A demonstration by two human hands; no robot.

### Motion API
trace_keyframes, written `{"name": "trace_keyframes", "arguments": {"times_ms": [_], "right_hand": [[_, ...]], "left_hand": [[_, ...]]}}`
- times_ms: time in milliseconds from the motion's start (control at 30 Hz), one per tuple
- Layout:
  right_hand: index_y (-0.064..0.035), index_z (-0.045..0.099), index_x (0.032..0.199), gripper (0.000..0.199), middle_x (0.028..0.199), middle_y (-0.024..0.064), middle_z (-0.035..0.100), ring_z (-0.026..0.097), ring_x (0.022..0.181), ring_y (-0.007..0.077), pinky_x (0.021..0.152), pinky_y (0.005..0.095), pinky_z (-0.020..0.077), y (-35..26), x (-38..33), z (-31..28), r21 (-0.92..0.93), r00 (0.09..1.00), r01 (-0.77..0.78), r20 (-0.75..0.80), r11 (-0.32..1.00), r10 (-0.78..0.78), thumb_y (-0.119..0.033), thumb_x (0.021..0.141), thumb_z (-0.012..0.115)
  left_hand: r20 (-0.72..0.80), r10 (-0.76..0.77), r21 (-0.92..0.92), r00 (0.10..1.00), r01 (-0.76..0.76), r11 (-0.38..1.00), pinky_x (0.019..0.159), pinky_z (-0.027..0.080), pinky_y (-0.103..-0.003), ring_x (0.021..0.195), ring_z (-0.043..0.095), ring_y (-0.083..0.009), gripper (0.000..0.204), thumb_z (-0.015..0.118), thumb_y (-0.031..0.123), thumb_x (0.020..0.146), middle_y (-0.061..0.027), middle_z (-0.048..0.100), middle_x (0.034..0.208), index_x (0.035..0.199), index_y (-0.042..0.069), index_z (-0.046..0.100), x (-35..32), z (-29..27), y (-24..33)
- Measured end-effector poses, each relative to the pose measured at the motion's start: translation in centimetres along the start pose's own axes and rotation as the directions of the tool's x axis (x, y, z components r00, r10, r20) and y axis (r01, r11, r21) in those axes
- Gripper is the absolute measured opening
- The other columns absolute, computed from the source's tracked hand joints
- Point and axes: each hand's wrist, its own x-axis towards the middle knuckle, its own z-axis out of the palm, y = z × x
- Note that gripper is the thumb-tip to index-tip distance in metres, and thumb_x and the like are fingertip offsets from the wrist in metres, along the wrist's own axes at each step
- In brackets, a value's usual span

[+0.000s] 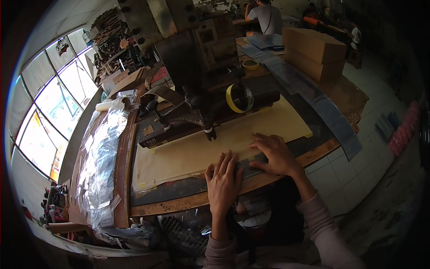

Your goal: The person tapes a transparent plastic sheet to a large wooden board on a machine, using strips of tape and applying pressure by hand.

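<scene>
A long cream-coloured sheet point(183, 163) lies across the dark top of the work table, under the dark bar point(215, 117) of a heavy metal machine point(179, 58). My left hand point(223, 181) rests at the sheet's near edge with its fingers stretched forward. To its right, my right hand point(274, 154) lies on the sheet, fingers spread and slightly bent. Neither hand is wrapped round anything. Bits of yellow tape show at the sheet's corners. A roll of yellow tape point(239, 98) hangs at the machine, above the bar.
Clear plastic pieces point(101, 166) are heaped on a brown board at the left. Bluish plastic sheets point(309, 105) run down the right side and over the table's edge. Cardboard boxes point(313, 51) stand at the back right. Another tape roll point(251, 64) lies behind; a person point(267, 19) sits farther off.
</scene>
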Motion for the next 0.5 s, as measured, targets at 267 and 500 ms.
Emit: {"name": "trace_keyframes", "arguments": {"times_ms": [267,500], "right_hand": [[-0.0024,0.062,0.11,0.047,0.108,0.0145,0.059,0.058,0.101,0.0298,0.091,0.0422,0.0444,4.7,5.6,-0.2,0.023,0.981,0.035,0.191,0.999,-0.039,-0.042,0.085,0.062],[-0.0053,0.061,0.116,0.04,0.121,0.0137,0.056,0.051,0.116,0.0298,0.1,0.0426,0.0378,4.5,4.8,1.2,-0.063,0.994,0.087,0.072,0.994,-0.083,-0.031,0.085,0.061]], "left_hand": [[0.05,-0.002,-0.047,0.999,0.004,0.999,0.107,0.025,-0.045,0.13,0.044,-0.0217,0.041,0.061,0.027,0.087,-0.0062,0.053,0.134,0.125,0.013,0.056,0.3,0.2,0.0],[0.114,-0.032,-0.012,0.993,0.034,0.999,0.108,0.024,-0.045,0.13,0.044,-0.0211,0.043,0.062,0.03,0.086,-0.005,0.052,0.136,0.125,0.014,0.056,0.2,-0.5,0.2]]}}
